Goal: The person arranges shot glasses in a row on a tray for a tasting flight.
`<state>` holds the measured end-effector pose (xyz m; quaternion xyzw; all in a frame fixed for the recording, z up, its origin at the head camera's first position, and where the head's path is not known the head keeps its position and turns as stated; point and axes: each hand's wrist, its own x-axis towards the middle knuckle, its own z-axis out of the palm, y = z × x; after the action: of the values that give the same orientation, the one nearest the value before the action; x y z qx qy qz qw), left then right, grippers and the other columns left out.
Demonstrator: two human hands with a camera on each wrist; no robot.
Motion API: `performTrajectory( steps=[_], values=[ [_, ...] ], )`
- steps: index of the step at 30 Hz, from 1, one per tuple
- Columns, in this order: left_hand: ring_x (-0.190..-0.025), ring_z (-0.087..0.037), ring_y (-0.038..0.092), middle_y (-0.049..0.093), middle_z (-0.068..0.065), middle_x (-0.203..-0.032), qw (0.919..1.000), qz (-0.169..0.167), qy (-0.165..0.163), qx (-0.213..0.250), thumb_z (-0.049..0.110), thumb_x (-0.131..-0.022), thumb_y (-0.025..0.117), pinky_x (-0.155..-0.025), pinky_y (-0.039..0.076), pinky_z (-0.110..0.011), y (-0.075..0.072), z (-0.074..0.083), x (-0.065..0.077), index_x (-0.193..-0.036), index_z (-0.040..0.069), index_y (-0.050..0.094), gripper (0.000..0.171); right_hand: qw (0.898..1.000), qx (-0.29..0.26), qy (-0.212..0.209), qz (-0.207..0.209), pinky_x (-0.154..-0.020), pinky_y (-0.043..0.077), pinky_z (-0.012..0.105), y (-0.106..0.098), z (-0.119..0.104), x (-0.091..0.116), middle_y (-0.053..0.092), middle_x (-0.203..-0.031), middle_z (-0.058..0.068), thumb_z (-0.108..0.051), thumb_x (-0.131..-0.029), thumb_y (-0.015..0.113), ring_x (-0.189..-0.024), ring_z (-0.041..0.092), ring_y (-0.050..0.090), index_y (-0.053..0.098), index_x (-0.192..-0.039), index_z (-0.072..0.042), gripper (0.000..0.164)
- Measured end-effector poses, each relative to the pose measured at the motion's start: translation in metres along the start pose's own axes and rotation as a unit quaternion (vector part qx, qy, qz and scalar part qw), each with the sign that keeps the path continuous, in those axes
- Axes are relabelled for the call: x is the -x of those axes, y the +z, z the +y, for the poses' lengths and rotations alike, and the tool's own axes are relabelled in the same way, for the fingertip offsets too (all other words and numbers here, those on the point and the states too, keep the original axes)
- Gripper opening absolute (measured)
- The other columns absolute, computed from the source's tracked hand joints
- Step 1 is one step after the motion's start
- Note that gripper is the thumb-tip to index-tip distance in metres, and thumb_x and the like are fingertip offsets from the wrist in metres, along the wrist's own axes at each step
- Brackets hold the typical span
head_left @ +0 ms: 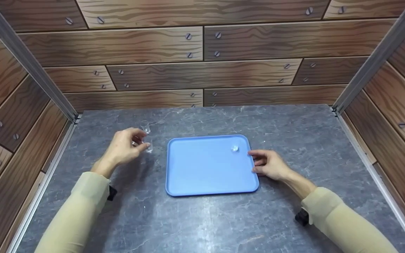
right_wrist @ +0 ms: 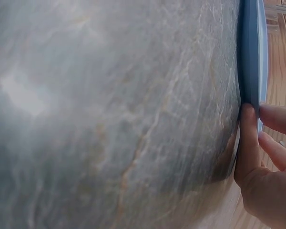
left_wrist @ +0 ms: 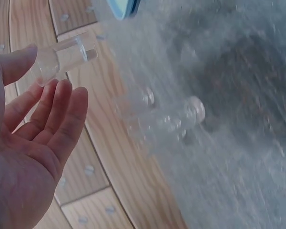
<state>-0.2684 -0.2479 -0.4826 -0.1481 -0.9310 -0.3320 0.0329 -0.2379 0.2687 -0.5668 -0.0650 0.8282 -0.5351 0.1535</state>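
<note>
My left hand [head_left: 123, 146] pinches a small clear shot glass [left_wrist: 69, 55] between thumb and fingertips, tilted on its side in the left wrist view. More clear glasses [left_wrist: 171, 119] stand on the table close by that hand, partly overlapping one another. To the right lies a blue rectangular tray [head_left: 209, 168], flat on the table. One clear glass [head_left: 235, 149] stands on it near the far right corner. My right hand [head_left: 271, 165] holds the tray's right rim, with fingers on either side of the edge in the right wrist view.
The grey marbled tabletop [head_left: 202, 225] is bounded by a wood-plank patterned back wall [head_left: 202, 73] and side walls. Metal frame posts [head_left: 26, 59] rise at the two far corners.
</note>
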Motion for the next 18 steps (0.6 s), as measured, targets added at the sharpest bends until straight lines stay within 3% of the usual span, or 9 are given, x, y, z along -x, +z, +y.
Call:
performTrajectory(
  steps=[7,18],
  values=[
    [-0.097,-0.035,0.081,0.082,-0.022,-0.109,0.9997,-0.018,0.018,0.005,0.014,-0.096,0.085,-0.093,0.068,-0.057,0.020,0.009,-0.004,-0.122,-0.004,0.079,0.032,1.000,-0.009,-0.005,-0.002,-0.073,0.067,0.023,0.001,0.001,-0.001,0.065,-0.132,0.031,0.013,-0.090,0.078,-0.099,0.017,0.069,0.059,-0.153,0.012,0.066],
    [-0.098,-0.032,0.082,0.081,-0.021,-0.114,0.9968,-0.050,0.055,0.030,0.017,-0.097,0.085,-0.090,0.069,-0.053,0.048,0.037,-0.019,-0.123,-0.001,0.079,0.032,1.000,0.000,0.003,0.000,-0.075,0.068,0.024,0.001,0.001,-0.003,0.066,-0.132,0.030,0.013,-0.090,0.079,-0.098,0.015,0.070,0.060,-0.153,0.011,0.065]
  ],
)
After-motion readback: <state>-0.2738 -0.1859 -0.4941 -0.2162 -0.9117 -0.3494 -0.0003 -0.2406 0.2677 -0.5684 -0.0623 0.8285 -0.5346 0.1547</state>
